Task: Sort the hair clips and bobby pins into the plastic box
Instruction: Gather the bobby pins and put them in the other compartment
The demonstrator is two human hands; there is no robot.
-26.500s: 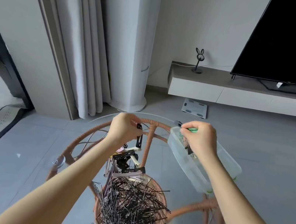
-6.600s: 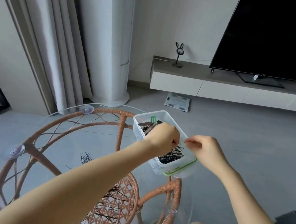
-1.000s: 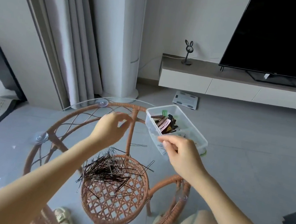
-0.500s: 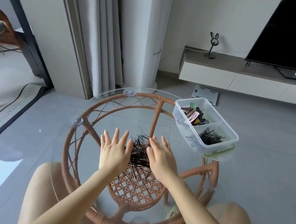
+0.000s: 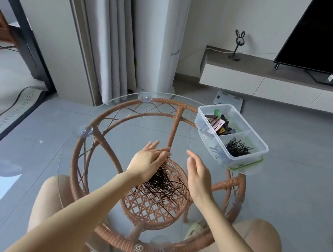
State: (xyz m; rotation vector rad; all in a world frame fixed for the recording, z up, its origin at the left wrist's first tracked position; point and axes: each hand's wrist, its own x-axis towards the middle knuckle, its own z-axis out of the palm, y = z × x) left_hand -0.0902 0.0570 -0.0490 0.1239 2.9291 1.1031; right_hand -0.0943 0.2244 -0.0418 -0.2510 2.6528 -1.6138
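A heap of dark bobby pins (image 5: pixel 162 185) lies on the round glass tabletop (image 5: pixel 110 173) with a rattan frame beneath. My left hand (image 5: pixel 147 162) and my right hand (image 5: pixel 198 174) stand on edge on either side of the heap, palms facing each other, fingers extended, holding nothing. The left hand's fingers touch the heap's far end. A clear plastic box (image 5: pixel 204 129) with a green-edged lid under it sits at the table's far right edge. Its far compartment holds coloured hair clips (image 5: pixel 219 124); its near compartment holds black bobby pins (image 5: pixel 238 148).
My bare knees show under the glass at left and right. Grey tiled floor surrounds the table. A white curtain and column stand behind, a TV on a low cabinet at back right, a bathroom scale on the floor, a rug and chair at left.
My hands have turned from lying flat, palms down, on the bobby pin heap to standing on edge at its two sides. The view has shifted slightly.
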